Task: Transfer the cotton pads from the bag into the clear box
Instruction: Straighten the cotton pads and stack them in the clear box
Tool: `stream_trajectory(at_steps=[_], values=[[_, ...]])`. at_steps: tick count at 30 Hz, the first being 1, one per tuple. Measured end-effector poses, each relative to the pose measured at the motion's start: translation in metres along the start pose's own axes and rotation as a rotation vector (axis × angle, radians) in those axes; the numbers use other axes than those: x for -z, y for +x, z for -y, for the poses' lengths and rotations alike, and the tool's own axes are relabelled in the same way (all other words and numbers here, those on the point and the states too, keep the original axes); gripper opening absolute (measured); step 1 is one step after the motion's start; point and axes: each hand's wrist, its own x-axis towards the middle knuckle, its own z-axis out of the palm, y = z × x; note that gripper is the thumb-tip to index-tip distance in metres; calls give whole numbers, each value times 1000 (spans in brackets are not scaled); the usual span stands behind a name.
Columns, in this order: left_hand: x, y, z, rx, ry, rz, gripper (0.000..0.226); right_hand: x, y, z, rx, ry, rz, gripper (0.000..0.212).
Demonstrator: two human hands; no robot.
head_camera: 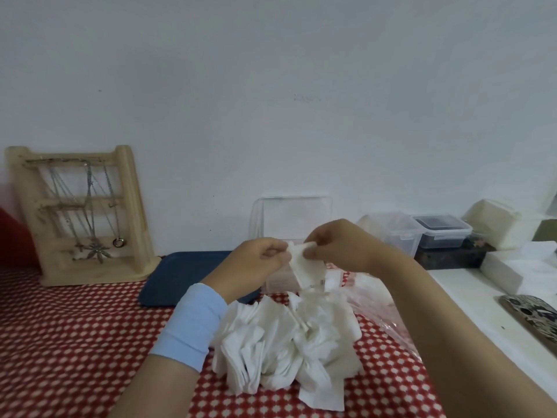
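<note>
A loose heap of white cotton pads (283,345) lies on the red dotted cloth in front of me. Above it, my left hand (256,260) and my right hand (337,245) both pinch the top of a small bundle of pads (304,267), which hangs between them. A crumpled clear plastic bag (379,306) lies to the right of the heap, under my right forearm. The clear box (291,217) stands behind my hands against the wall, its lid raised; its inside is mostly hidden by my hands.
A wooden jewellery stand (84,215) with chains stands at the left. A dark blue tray (187,279) lies behind the heap. Lidded plastic containers (422,233) and stacked white pads (518,270) sit on a white ledge at the right, beside a patterned phone (533,315).
</note>
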Motion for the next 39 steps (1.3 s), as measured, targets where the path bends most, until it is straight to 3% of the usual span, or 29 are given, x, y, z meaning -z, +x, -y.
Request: stream_trajectory(at_steps=[6, 12, 17, 23, 27, 30, 33, 39], values=[[12, -9, 2, 91, -481, 13, 12, -22, 3, 20, 38, 411, 3, 14], [28, -10, 18, 118, -468, -56, 17, -40, 14, 24, -20, 542, 113, 26], [34, -9, 25, 166, -458, -144, 21, -46, 21, 20, -37, 664, 152, 22], [32, -10, 27, 178, -516, -111, 18, -49, 25, 12, -52, 840, 236, 37], [28, -10, 27, 164, -584, -152, 17, -49, 27, 13, -59, 914, 254, 19], [26, -8, 26, 127, -600, -248, 16, -52, 27, 18, -72, 974, 263, 20], [27, -7, 25, 84, -668, -341, 11, -54, 27, 22, -122, 1020, 200, 19], [34, -3, 31, 114, -860, -476, 8, -48, 28, 13, -178, 963, -106, 13]])
